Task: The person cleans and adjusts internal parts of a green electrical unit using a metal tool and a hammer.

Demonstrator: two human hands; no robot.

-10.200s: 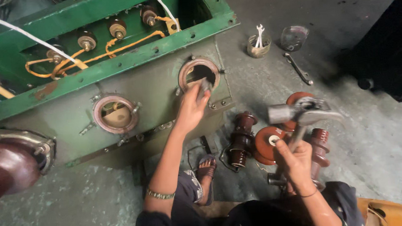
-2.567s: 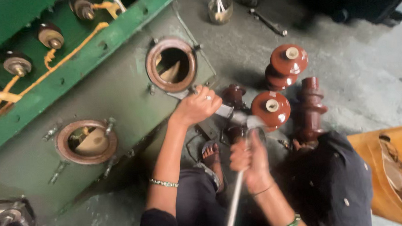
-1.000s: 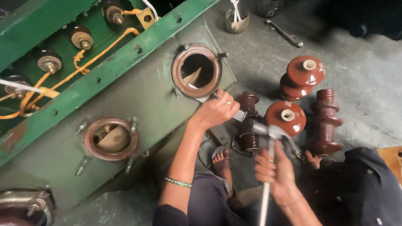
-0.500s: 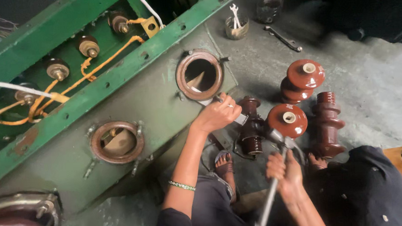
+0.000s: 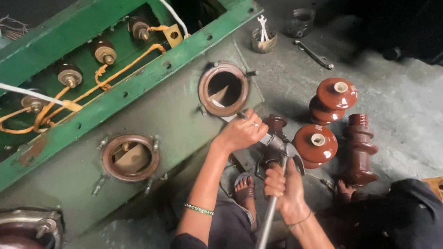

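From the head camera: your left hand (image 5: 242, 133) is closed on the head of the long metal wrench (image 5: 277, 152), at the lower rim of the green tank's round opening (image 5: 224, 89). Your right hand (image 5: 281, 184) is wrapped around its handle, beside the brown insulators (image 5: 316, 143) on the floor.

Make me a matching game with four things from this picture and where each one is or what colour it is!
Things:
1. left hand
2. right hand
3. spanner
4. wires

Places or colours:
A. lying on the grey floor near a small tin
B. orange, inside the green tank
C. at the lower edge of the round hole in the tank side
D. wrapped around a long metal handle

Pairs: 1-C, 2-D, 3-A, 4-B
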